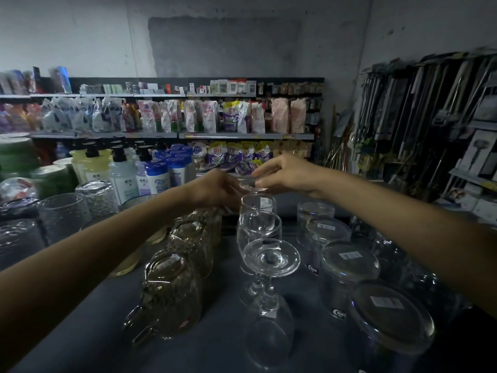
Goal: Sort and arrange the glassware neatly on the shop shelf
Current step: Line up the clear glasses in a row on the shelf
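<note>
Several textured tumblers [63, 214] stand at the left of the dark shelf [223, 343], beside a row of upturned amber mugs [172, 292]. At the far end of the middle row of wine glasses [270, 258], the left hand [215, 189] and the right hand [285, 176] meet. The curled fingertips of both pinch a round glass foot [252, 186] just above the farthest glass. Upturned stickered tumblers [349, 262] line the right side, and pump bottles [121, 173] stand on the shelving behind.

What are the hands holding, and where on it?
The left hand and right hand pinch the foot of the far wine glass, one on each side.
</note>
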Available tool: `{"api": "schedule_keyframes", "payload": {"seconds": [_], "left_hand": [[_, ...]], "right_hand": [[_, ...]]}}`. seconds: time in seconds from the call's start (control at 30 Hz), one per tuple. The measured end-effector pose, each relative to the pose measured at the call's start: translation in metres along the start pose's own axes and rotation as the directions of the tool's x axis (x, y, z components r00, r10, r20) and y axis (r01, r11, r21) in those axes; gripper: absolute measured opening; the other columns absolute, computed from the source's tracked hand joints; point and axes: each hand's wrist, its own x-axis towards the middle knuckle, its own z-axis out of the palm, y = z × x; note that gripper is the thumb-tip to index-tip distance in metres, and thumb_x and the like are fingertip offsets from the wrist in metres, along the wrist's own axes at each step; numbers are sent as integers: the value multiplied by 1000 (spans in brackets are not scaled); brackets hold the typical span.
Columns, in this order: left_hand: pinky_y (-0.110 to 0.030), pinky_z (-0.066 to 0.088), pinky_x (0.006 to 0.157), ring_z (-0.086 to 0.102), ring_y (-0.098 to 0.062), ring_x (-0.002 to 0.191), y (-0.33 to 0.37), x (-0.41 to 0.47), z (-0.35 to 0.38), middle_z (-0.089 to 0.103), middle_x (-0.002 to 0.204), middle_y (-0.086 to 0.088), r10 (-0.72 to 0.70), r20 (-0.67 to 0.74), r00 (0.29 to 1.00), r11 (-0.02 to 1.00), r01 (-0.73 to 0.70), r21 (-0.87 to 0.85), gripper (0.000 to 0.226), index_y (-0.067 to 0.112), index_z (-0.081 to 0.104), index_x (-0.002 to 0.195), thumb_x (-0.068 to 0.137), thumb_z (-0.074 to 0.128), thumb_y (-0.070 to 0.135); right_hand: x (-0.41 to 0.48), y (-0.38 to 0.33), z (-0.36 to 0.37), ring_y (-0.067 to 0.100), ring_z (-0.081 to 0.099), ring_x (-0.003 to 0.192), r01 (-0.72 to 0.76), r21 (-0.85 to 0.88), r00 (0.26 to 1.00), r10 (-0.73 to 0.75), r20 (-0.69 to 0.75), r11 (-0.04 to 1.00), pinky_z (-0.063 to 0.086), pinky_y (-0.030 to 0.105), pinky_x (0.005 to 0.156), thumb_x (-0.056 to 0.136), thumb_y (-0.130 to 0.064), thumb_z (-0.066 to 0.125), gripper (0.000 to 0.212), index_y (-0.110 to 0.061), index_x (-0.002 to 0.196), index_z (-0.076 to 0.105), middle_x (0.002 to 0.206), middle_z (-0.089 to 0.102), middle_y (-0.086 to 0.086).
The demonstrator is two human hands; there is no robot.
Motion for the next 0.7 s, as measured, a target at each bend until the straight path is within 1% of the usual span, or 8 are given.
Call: {"api": "schedule_keyframes", "payload": {"seconds": [0.07,0.13,0.2,0.23,0.33,0.43,0.6,0.7], "left_hand": [[-31,64,72,77,-27,90,3,-3,-8,78,101,-15,-77,-25,997,980,71,-183,21,8,68,115,95,66,2],[-33,65,74,76,-32,99,8,-2,-14,77,105,-19,-180,-19,983,906,158,-392,21,3,68,117,97,64,2],[-34,65,72,76,-33,101,12,1,-17,76,107,-22,-253,12,967,799,216,-561,23,-4,66,119,98,64,4],[-33,64,70,77,-32,98,13,3,-17,77,106,-23,-271,21,962,771,230,-594,24,-5,66,120,98,65,5],[-29,62,63,78,-26,84,16,6,-10,78,99,-20,-300,-9,954,761,234,-605,20,-5,68,114,95,67,2],[-25,60,55,77,-19,70,20,8,-4,78,91,-16,-353,-38,935,717,244,-653,11,-2,71,103,94,66,-1],[-22,59,54,76,-18,69,22,7,-1,78,88,-15,-374,-15,927,674,261,-691,14,-3,71,107,96,63,-1],[-26,61,58,76,-22,75,22,3,-2,77,93,-17,-338,-59,939,740,227,-633,16,-2,70,110,95,66,2]], "right_hand": [[-1,2,3,9,73,81,-58,156,998,59,-3,986,59,15,68,88,-2,76,30,-1,118,71,100,73,9],[-2,0,4,21,75,88,-115,280,992,122,-9,953,63,23,72,87,2,75,31,3,117,70,105,75,19],[-2,-3,5,21,75,85,-155,336,985,171,-19,929,63,23,66,87,2,74,28,4,115,70,105,75,19],[-3,-5,6,18,74,81,-165,352,983,185,-22,921,63,22,63,87,3,73,25,4,112,70,101,75,16],[-4,-8,9,16,73,72,-196,398,974,224,-23,896,62,22,58,88,8,71,18,5,106,69,90,73,13],[-1,-8,9,20,74,75,-228,432,964,263,-24,873,63,25,61,86,13,69,20,7,105,69,92,73,17],[1,-6,11,22,74,78,-232,449,960,277,-36,863,64,27,64,85,15,69,18,7,101,70,93,74,19],[-1,-7,10,23,74,78,-215,433,964,261,-48,875,64,28,65,87,12,69,17,5,102,71,96,73,20]]}}
